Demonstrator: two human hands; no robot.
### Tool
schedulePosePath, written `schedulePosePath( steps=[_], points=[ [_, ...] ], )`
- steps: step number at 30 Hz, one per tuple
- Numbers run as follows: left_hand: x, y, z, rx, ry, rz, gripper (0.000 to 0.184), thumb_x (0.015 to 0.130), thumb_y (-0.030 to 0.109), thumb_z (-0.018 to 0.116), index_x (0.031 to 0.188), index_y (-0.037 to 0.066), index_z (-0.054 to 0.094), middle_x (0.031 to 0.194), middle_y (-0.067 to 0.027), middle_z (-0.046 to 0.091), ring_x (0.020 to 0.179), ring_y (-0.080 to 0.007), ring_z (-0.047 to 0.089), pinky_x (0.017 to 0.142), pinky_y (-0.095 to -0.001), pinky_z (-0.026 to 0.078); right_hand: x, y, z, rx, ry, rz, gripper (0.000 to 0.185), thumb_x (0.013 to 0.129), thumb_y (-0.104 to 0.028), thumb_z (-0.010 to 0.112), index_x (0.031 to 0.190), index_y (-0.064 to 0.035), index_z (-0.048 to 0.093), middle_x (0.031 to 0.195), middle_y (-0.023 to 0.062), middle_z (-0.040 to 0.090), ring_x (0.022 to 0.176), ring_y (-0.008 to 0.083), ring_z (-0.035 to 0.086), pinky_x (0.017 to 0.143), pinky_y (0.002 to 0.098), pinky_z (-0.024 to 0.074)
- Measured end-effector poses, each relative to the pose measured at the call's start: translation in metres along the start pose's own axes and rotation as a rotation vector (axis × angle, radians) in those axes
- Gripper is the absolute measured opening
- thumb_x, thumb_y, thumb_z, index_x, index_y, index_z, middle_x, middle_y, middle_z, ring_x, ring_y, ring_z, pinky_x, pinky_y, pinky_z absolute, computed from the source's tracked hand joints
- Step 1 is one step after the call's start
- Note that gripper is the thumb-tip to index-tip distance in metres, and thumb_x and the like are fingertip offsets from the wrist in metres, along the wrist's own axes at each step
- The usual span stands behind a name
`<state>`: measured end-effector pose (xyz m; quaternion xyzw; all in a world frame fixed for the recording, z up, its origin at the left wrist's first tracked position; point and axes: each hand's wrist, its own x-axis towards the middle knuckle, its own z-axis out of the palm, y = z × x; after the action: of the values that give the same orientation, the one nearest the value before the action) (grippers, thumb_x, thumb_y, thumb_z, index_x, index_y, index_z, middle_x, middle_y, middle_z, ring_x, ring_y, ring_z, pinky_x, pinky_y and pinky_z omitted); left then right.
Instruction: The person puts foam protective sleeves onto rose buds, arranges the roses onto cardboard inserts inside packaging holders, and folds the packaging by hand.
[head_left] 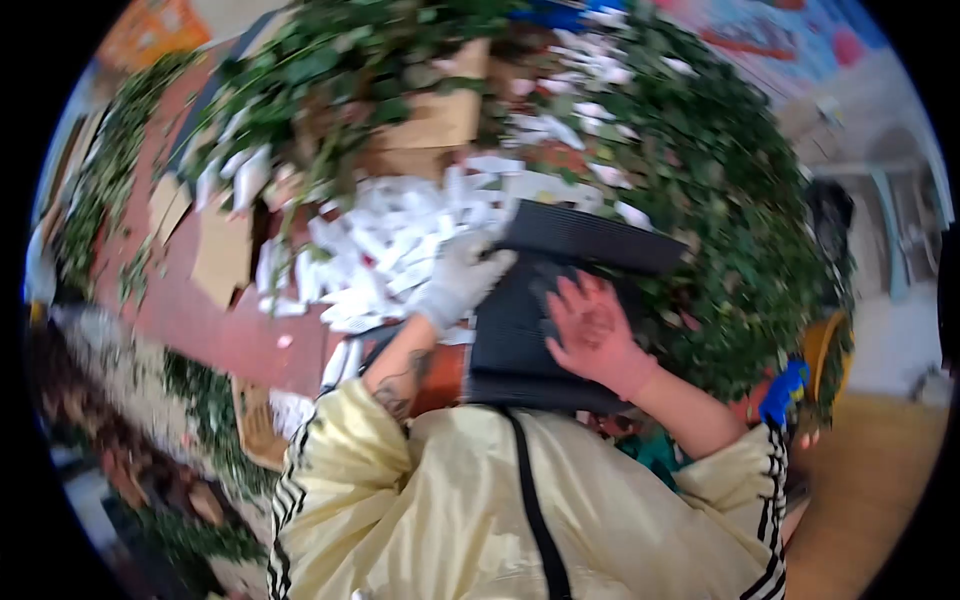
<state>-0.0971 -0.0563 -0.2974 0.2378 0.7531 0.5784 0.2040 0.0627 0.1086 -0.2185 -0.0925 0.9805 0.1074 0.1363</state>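
Note:
A black ribbed board [520, 330] lies in front of my body, its far part [595, 237] raised as a ridged flap. My left hand [465, 278], in a pale grey glove, is at the board's left edge with thumb and fingers apart; blur hides whether it touches the edge. Over the board's right half is my right hand [597, 335], in a pink-red glove, fingers spread and nothing visible in it. Beyond my left hand spreads a heap of white paper pieces [375, 240].
Leafy green stems [720, 230] are piled on the right, and more stems [330, 70] lie at the back left, some with white-wrapped heads [250, 178]. Cardboard pieces [222, 250] rest on the reddish table [200, 325]. A tan basket [257, 420] stands at lower left.

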Motion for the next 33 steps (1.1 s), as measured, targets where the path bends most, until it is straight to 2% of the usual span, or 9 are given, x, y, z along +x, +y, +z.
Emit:
schedulePosePath(
  steps=[2,4,8,16,18,25,27,30,33],
  points=[
    [-0.009,0.024,0.003,0.157,0.209,0.228,0.031,0.082,0.032,0.062,0.094,0.004,0.065,0.088,-0.0157,0.064,0.084,-0.0325,0.062,0.076,-0.043,0.047,0.004,-0.004,-0.002,0.006,-0.077,0.078,0.066,0.086,-0.055,0.038,0.134,-0.0089,0.043,0.145,0.0149,0.035,0.135,0.0395,0.025,0.11,0.055,0.0158],
    [-0.011,0.032,-0.006,0.247,0.062,-0.017,0.029,0.083,0.033,0.06,0.093,0.005,0.063,0.092,-0.017,0.064,0.088,-0.0347,0.061,0.077,-0.0425,0.047,0.011,-0.005,-0.011,0.064,0.005,0.076,0.067,0.081,-0.052,0.051,0.13,-0.0054,0.046,0.139,0.0174,0.04,0.131,0.0385,0.029,0.108,0.0525,0.021],
    [-0.06,0.045,-0.024,0.374,0.467,0.236,0.03,0.08,0.026,0.062,0.102,0.006,0.063,0.103,-0.0132,0.063,0.098,-0.0322,0.058,0.086,-0.0424,0.044,0.015,-0.017,-0.03,0.173,0.055,0.095,0.069,0.071,-0.034,0.069,0.126,0.0017,0.047,0.133,0.0209,0.043,0.127,0.0398,0.033,0.109,0.0477,0.0256],
    [-0.163,-0.005,-0.083,0.994,0.101,-0.117,0.064,0.063,0.025,0.071,0.122,0.011,0.053,0.122,-0.0102,0.052,0.115,-0.0301,0.049,0.095,-0.0451,0.038,0.015,-0.011,-0.025,0.117,0.066,0.049,0.068,0.076,-0.045,0.063,0.127,-0.002,0.048,0.134,0.0204,0.042,0.125,0.0398,0.034,0.104,0.0507,0.0276],
    [-0.144,-0.004,-0.083,1.048,-0.089,-0.171,0.067,0.066,0.029,0.071,0.127,0.009,0.048,0.123,-0.0133,0.051,0.115,-0.0304,0.05,0.092,-0.0462,0.041,0.014,-0.012,-0.021,0.085,0.102,0.047,0.068,0.076,-0.045,0.063,0.127,-0.002,0.048,0.134,0.0204,0.042,0.125,0.0399,0.035,0.104,0.0508,0.0274],
    [-0.126,0.006,-0.085,0.814,-0.052,-0.492,0.065,0.077,0.031,0.064,0.134,0.008,0.04,0.126,-0.0177,0.048,0.117,-0.0311,0.048,0.088,-0.0485,0.045,0.013,-0.013,-0.017,0.065,0.037,0.07,0.068,0.083,-0.051,0.051,0.133,-0.0046,0.042,0.138,0.0186,0.039,0.126,0.0389,0.032,0.105,0.0515,0.0227],
    [-0.135,0.001,-0.105,1.149,-0.272,0.152,0.055,0.079,0.025,0.061,0.131,0.016,0.046,0.131,-0.0128,0.046,0.122,-0.028,0.044,0.099,-0.0454,0.039,0.012,-0.014,-0.014,0.014,0.009,0.09,0.068,0.085,-0.053,0.047,0.134,-0.0054,0.041,0.139,0.0177,0.037,0.126,0.0382,0.03,0.106,0.0511,0.0209],
    [-0.142,-0.005,-0.101,1.232,-0.607,0.619,0.045,0.079,0.02,0.056,0.124,0.025,0.053,0.129,-0.0073,0.047,0.123,-0.0252,0.041,0.106,-0.0433,0.031,0.016,-0.014,-0.017,-0.053,-0.082,0.093,0.068,0.087,-0.055,0.04,0.135,-0.0064,0.04,0.141,0.0154,0.034,0.128,0.0367,0.026,0.108,0.0496,0.0172],
    [-0.134,-0.029,-0.072,1.161,-0.55,0.71,0.03,0.079,0.022,0.055,0.109,0.026,0.059,0.115,-0.0038,0.052,0.12,-0.0244,0.043,0.107,-0.0445,0.031,0.016,-0.011,-0.014,0.021,-0.077,0.084,0.068,0.087,-0.055,0.039,0.134,-0.0063,0.041,0.142,0.0144,0.033,0.129,0.036,0.025,0.109,0.0496,0.0155]
  ],
)
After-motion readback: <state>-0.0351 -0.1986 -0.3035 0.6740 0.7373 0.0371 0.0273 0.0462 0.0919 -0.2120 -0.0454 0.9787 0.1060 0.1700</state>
